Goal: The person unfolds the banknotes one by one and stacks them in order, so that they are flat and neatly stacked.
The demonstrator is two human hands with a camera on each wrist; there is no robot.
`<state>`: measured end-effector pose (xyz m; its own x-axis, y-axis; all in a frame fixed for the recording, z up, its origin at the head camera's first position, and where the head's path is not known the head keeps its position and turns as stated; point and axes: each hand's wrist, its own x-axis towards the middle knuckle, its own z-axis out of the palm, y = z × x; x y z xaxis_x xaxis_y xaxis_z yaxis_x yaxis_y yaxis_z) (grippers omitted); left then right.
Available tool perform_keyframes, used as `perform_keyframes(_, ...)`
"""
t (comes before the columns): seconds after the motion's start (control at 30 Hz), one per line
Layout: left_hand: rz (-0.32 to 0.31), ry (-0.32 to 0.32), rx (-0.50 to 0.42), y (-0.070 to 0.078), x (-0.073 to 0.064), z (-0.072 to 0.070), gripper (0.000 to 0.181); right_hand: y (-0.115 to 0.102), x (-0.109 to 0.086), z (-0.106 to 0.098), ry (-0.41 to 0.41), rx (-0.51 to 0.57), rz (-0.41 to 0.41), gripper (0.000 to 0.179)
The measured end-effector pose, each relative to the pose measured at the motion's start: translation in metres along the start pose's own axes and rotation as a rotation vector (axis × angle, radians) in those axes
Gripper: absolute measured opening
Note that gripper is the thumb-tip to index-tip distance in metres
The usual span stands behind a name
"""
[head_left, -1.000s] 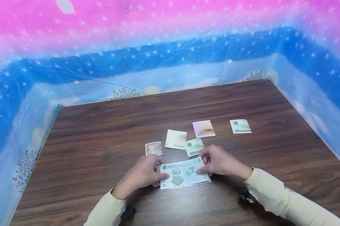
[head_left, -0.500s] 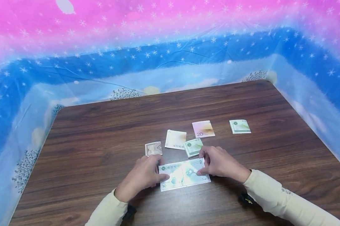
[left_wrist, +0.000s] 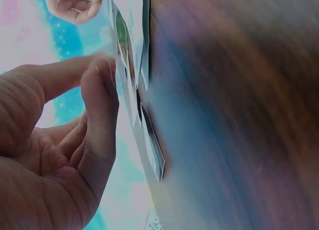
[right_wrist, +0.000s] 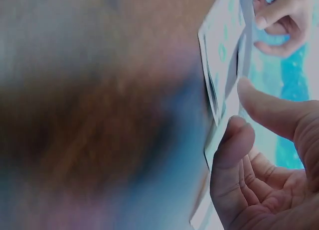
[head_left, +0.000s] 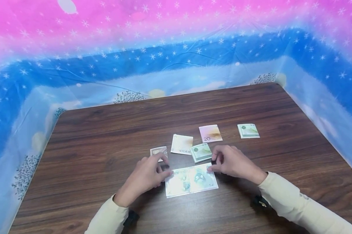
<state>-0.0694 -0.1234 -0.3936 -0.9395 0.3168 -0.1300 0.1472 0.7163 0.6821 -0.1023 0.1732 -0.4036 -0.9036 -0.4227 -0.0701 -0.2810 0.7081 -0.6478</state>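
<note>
A pale green 50 banknote (head_left: 190,183) lies spread flat near the front of the table, a crease across its middle and glare washing out part of its print. My left hand (head_left: 145,175) hovers at its far left corner, thumb over the edge and index finger raised apart from it. At the far right corner is my right hand (head_left: 234,164), thumb tip overlapping the note in the head view. The right wrist view shows a gap between this thumb (right_wrist: 264,103) and index finger (right_wrist: 234,140), with nothing between them. Layered paper edges (right_wrist: 212,98) show at the note's side.
Beyond the hands lie a folded brown note (head_left: 159,151), a folded yellowish note (head_left: 182,144), a folded green note (head_left: 200,152) overlapping it, and a folded pink 20 note (head_left: 210,133). Another green note (head_left: 248,131) sits farther right. Patterned cloth (head_left: 176,48) surrounds the wooden table (head_left: 111,136).
Both hands have let go of the 50 note's sides and shifted up towards its far corners, their fingers parting. The note has settled flatter on the table.
</note>
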Motion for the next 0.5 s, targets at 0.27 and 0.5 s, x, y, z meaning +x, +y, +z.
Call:
perform_keyframes(0.27,0.001,0.087,-0.009,-0.005,0.004,-0.005,0.021,0.016,0.011,-0.024,0.072,-0.048,0.033,0.021)
perform_keyframes(0.5,-0.020,0.112,-0.018,-0.005,0.005,-0.006,0.019,0.030,0.028,-0.031,0.116,-0.052,0.054,0.022)
